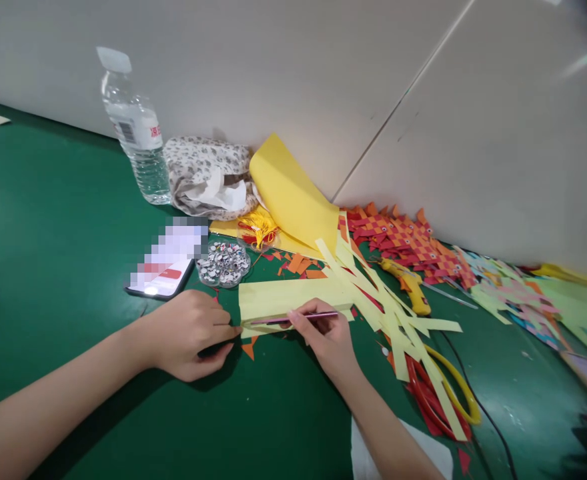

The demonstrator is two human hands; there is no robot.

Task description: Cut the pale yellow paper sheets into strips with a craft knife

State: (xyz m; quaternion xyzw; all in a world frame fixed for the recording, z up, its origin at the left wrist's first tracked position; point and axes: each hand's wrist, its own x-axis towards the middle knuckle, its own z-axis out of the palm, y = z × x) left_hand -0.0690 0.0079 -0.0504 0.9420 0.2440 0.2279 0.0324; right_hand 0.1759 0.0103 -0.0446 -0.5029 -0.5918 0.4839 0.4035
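A folded strip of pale yellow paper [293, 294] lies on the green table [48, 220] in front of me. My left hand [191, 333] is curled, its fingertips pinching the strip's left end. My right hand [326, 337] grips a thin pink-purple pen-like tool [293, 319], laid almost flat along the strip's lower edge. Several more yellow strips [398, 320] fan out to the right of the hands.
A water bottle [136, 130], a patterned cloth pouch [206, 175], a phone [166, 263] and a dish of googly eyes [223, 263] sit behind my left hand. Yellow sheet [293, 193], woven red-orange paper fish [403, 240], yellow glue gun [408, 283] and scissors [443, 393] lie right.
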